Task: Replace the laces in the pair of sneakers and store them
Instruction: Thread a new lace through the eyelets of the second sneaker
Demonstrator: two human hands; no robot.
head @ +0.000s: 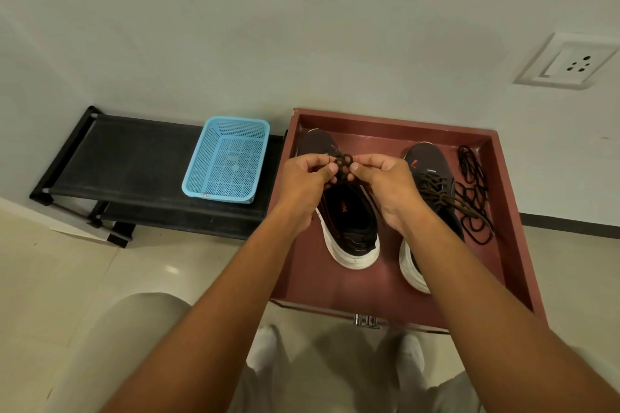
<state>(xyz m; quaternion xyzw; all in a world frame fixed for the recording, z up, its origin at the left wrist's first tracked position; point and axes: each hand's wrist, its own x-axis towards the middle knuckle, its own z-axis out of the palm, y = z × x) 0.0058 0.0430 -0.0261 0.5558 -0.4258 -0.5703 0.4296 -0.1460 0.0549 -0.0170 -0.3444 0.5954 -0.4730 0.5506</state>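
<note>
Over the left sneaker (349, 218), inside the red-brown tray (503, 211): both hands tying the brown lace (343, 163). Left hand (303, 178) pinching one loop between thumb and forefinger, right hand (385, 184) pinching the other, small loops bunched between the two thumbs. Judged step: finishing the bow on this shoe. To do well: keep even tension on both loops, pull outward and level, not upward, so the knot seats flat on the tongue; check loop lengths match before letting go; leave the ends short enough to stay off the sole. Right sneaker (432, 198) already laced in brown, ends loose across its top, bow probably not tidy yet. Old black laces (473, 191) lying in a tangle just beside it, against the tray's right wall. Count: two sneakers, two hands, one tray, one blue mesh basket (228, 157), one black rack (134, 164) under the basket, one wall socket (570, 62). Black laces too tangled to count.
</note>
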